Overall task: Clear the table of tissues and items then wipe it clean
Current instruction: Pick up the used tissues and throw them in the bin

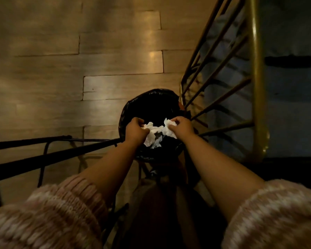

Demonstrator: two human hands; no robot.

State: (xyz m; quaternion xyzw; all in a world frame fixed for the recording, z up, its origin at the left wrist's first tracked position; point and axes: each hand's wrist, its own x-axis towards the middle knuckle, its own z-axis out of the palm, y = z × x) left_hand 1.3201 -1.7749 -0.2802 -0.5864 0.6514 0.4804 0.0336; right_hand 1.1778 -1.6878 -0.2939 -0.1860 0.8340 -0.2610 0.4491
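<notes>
Pink knit sleeves fill the bottom corners, the left sleeve (48,212) and the right sleeve (276,212). Both sit up near the elbows, so the forearms are bare, and both arms reach out toward the bin (123,114). It's a round bin with a black bag liner folded over the rim. It's pretty dark inside, so can't really tell what's in there.

The person's left hand (136,130) is over the near-left part of the bin's rim, fingers curled tight round one end of a wad of crumpled white tissues (156,133). The right hand (181,127) is over the near-right part of the rim doing the same thing, fingers and thumb pinching the other end. So the tissues hang between the two hands, right above the near side of the bin's opening, with a loose bit drooping toward the near rim. Whether the paper touches the liner is hard to say, too dim.

Left of the bin, a couple of black metal bars (52,153) run off to the edge of the shot, one of them ending right by the bin. Right of the bin there's a gold-coloured metal frame (257,87) with slanted rungs, coming down just beside the bin's far-right edge. Beyond and left of the bin it's wood-plank floor (61,69) with a few soft light patches.
</notes>
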